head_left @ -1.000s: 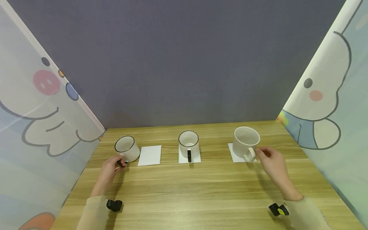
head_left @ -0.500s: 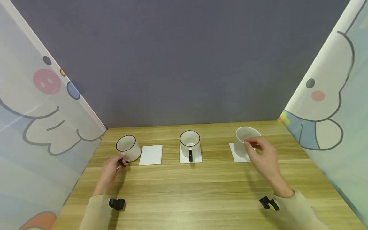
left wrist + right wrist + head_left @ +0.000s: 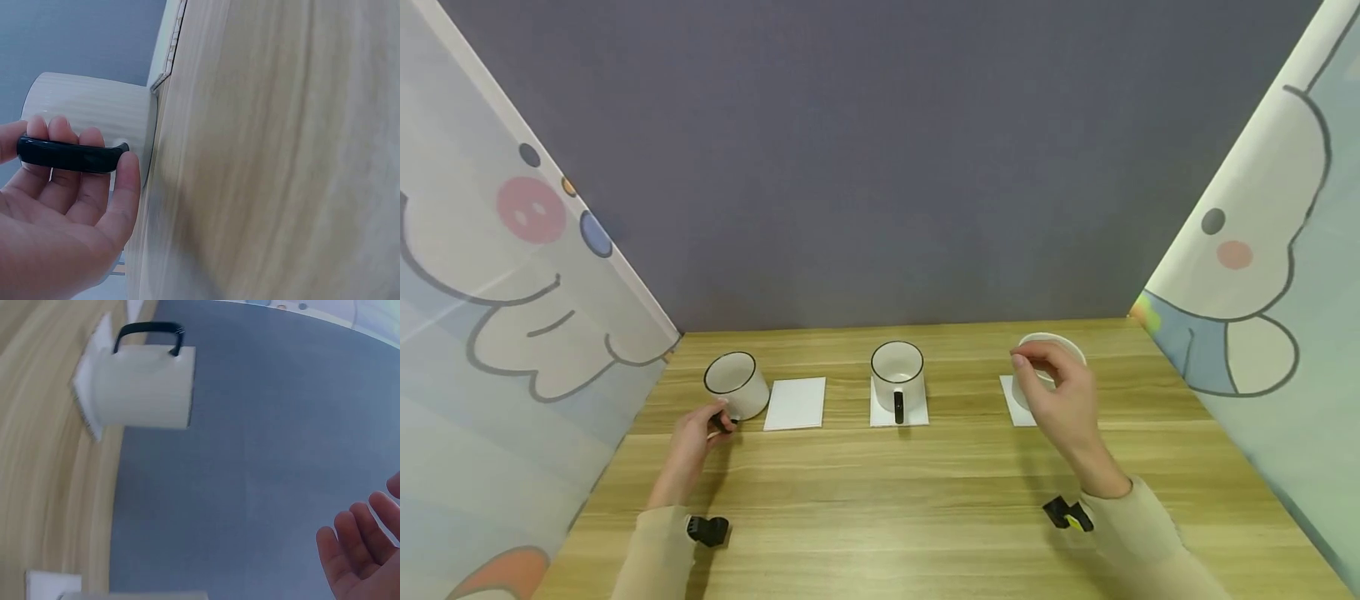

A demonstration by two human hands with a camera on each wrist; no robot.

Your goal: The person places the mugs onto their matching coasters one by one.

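My left hand [image 3: 688,446] grips the black handle [image 3: 69,155] of a white, black-rimmed mug [image 3: 745,392] at the table's left. That mug stands on the bare wood, close beside a square white coaster [image 3: 796,403]. A matching mug [image 3: 901,375] sits on a coaster in the middle, its black handle toward me. On the right is a plain white mug [image 3: 1067,344] on its own coaster [image 3: 1018,414], mostly covered by my right hand [image 3: 1063,404]. This hand is raised in front of the mug with fingers loosely bent and nothing in them.
The wood-grain table [image 3: 880,508] stretches toward me in front of the mugs. A grey panel [image 3: 880,167] stands behind it. Cartoon-printed walls [image 3: 1247,333] close off both sides.
My right hand has moved left from beside the plain white mug's handle to in front of that mug. The left hand keeps its grip on the black handle, and the mugs stay put.
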